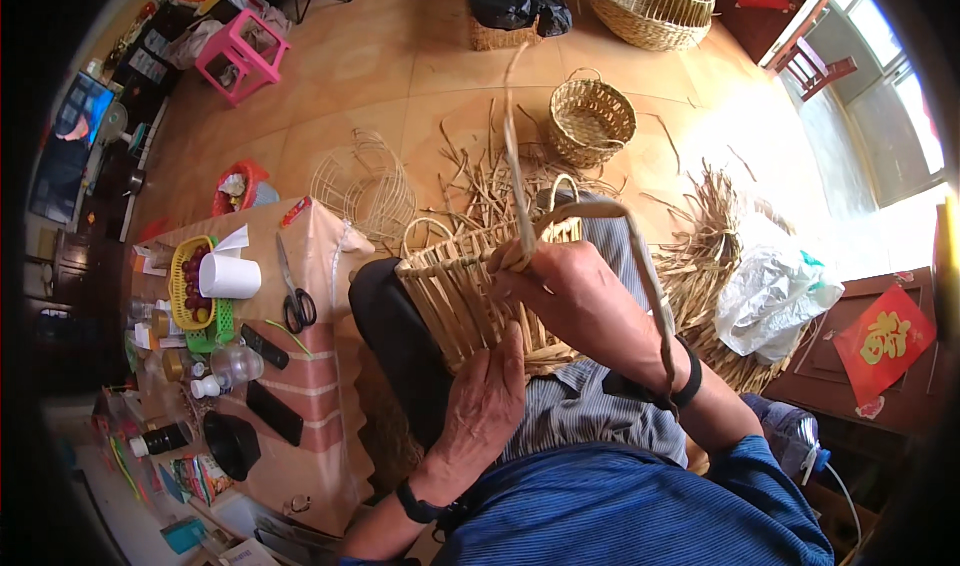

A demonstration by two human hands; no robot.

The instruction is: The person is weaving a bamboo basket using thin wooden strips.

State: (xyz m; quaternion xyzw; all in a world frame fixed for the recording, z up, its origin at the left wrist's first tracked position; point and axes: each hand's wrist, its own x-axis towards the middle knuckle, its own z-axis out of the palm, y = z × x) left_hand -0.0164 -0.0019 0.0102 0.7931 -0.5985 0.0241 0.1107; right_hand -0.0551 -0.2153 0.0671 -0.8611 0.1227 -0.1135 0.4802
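Note:
On my lap rests a woven basket (440,306) with upright slats, tilted on its side, with loop handles at its rim. My left hand (482,401) holds the near lower part of the basket, fingers laid along the weave. Closed at the basket's upper edge, my right hand (565,281) pinches a long dried plant strand (513,146). One length of it rises away from me. Another brown strand (645,266) arches over my right hand and hangs past the wrist. My right fingertips are partly hidden by the hand itself.
Loose dried stalks (490,181) and a wire frame (365,186) lie on the floor ahead, near a small round basket (592,121). Scissors (295,291) lie on the table at left. To the right stand a stalk bundle (710,226) and a plastic bag (775,301).

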